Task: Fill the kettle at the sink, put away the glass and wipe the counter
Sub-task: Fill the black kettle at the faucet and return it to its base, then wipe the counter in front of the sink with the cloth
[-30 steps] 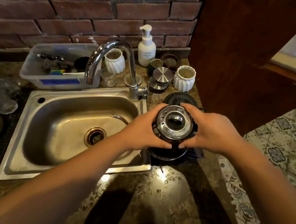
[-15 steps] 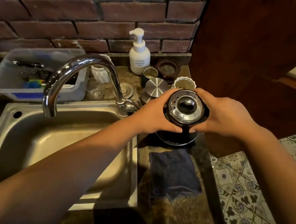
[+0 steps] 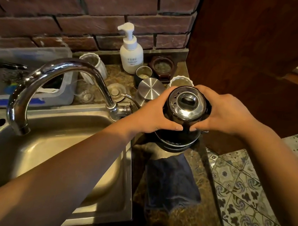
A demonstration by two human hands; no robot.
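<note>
A black kettle [image 3: 185, 105] with a shiny steel lid stands on the counter right of the sink, on or just above its round base [image 3: 175, 146]. My left hand [image 3: 155, 113] grips its left side and my right hand [image 3: 225, 111] grips its right side, thumbs nearly meeting at the front. The steel sink [image 3: 53, 158] lies to the left with the curved chrome tap [image 3: 56, 77] arching over it. A clear glass [image 3: 85, 92] stands behind the tap. A dark blue cloth [image 3: 170, 181] lies on the counter in front of the kettle.
Behind the kettle stand a white soap pump bottle [image 3: 131, 55], a steel lidded pot [image 3: 150, 90], small cups and white ribbed pots [image 3: 92, 63]. A plastic tub [image 3: 29, 74] of utensils sits back left. A wooden panel [image 3: 252, 50] rises on the right; patterned floor tiles [image 3: 256, 188] lie beyond the counter edge.
The view has moved closer and tilted down over the counter. Both hands have stayed clamped on the kettle. The blue cloth in front of it has come fully into view.
</note>
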